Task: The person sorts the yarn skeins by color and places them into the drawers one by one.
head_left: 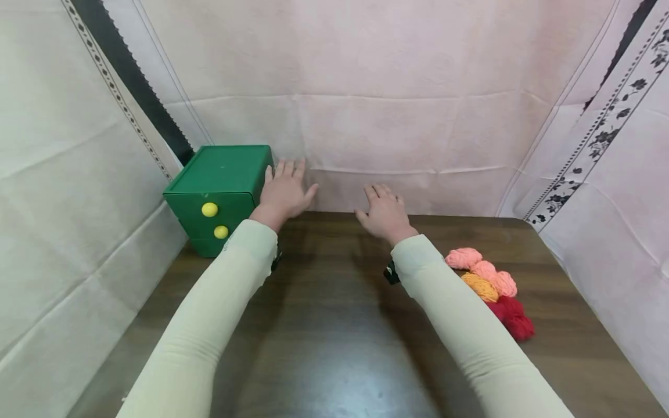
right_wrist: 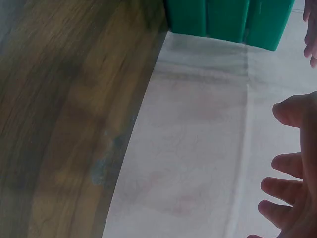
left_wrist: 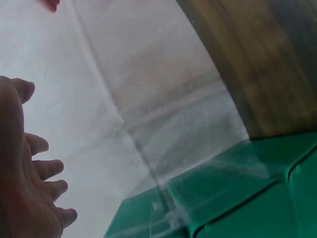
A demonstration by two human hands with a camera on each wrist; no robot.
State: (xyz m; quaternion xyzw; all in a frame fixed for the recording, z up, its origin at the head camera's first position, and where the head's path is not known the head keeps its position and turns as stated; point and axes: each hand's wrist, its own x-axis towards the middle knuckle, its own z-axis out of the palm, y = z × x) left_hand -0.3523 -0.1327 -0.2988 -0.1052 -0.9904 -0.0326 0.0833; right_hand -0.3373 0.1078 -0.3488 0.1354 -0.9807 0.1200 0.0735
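My left hand (head_left: 284, 194) is held out above the far part of the table, its fingers spread and holding nothing. Just to its left stands a green box (head_left: 225, 168) with two yellow knobs on its front; whether the hand touches it I cannot tell. My right hand (head_left: 385, 213) hovers near the table's back edge, fingers extended, with nothing in it. In the left wrist view the left hand (left_wrist: 29, 173) shows its palm side, the green box (left_wrist: 247, 198) below. The right wrist view has the right hand (right_wrist: 292, 173) at its right edge.
Several yarn bundles, pink (head_left: 464, 258), orange (head_left: 479, 287) and dark red (head_left: 517, 319), lie at the right of the brown wooden table (head_left: 324, 325), partly behind the right sleeve. White cloth (head_left: 366, 128) hangs behind the table and on both sides.
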